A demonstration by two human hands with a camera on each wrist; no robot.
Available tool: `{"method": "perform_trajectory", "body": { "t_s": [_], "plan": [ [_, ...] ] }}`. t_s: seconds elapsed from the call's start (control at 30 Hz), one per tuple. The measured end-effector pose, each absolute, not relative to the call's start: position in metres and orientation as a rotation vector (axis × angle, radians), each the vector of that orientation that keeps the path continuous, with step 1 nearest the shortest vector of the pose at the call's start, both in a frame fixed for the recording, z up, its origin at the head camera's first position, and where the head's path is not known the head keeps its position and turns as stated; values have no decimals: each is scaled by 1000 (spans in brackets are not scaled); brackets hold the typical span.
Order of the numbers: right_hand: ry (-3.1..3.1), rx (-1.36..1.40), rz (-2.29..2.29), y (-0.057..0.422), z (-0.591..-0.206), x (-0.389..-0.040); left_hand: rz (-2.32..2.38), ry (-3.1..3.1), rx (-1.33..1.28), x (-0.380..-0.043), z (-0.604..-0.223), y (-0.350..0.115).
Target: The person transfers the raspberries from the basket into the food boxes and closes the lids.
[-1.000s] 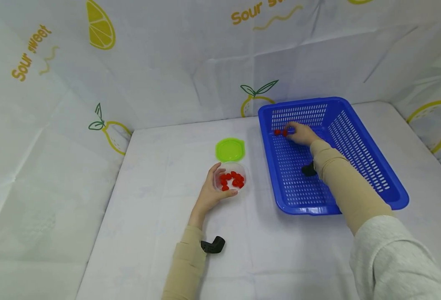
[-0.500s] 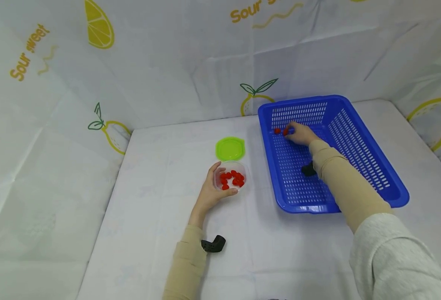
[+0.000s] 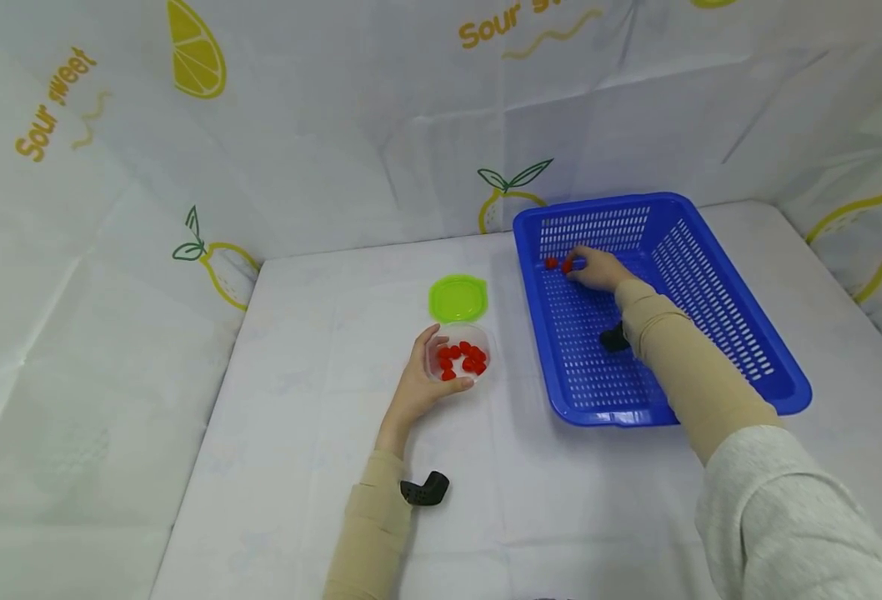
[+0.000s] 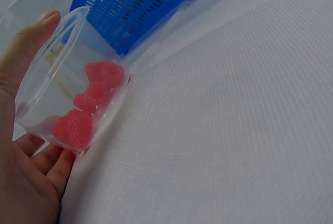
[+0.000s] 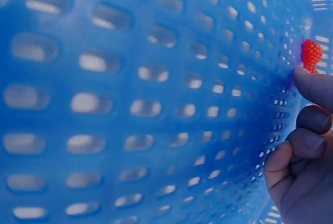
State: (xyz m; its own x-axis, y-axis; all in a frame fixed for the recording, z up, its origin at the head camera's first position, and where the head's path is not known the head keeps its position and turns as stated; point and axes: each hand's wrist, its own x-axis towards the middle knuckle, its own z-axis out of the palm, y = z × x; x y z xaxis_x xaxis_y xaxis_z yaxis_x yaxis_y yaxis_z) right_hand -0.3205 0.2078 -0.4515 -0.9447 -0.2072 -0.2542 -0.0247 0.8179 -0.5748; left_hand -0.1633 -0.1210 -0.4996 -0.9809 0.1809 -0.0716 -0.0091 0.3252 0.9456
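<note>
My left hand (image 3: pixel 420 387) grips a clear plastic tub (image 3: pixel 432 360) on the table, thumb on the near side and fingers around the far side. Inside lie several red raspberries (image 4: pixel 78 127), heaped low against the wall in the left wrist view. My right hand (image 3: pixel 597 268) reaches into the far left corner of a blue basket (image 3: pixel 546 367). Its thumb and forefinger pinch a raspberry (image 3: pixel 567 267), partly hidden by the fingers. Just left of it another raspberry (image 3: pixel 551 262) lies on the basket floor. The other right fingers are curled in the right wrist view.
A bright green lid (image 3: pixel 458 298) lies flat just behind the tub. The basket's raised, slotted walls (image 5: pixel 151 73) surround my right hand. A white cloth with lemon prints covers the table (image 3: pixel 321 333) and hangs behind it (image 3: pixel 336 125).
</note>
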Motion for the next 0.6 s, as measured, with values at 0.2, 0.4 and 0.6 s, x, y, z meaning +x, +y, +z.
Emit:
{"method": "perform_trajectory", "body": {
  "t_s": [0.2,0.4,0.6],
  "plan": [
    [2686,-186,-869,208,-447,-321,1719,2419,153,-163,-500,-122],
    [2703,-236,-897,208,-435,-317,1715,2420,149,-162,-501,-122],
    [2763,-330,-931,204,-417,-311,1722,2411,154,-162,-500,-121]
  ]
}}
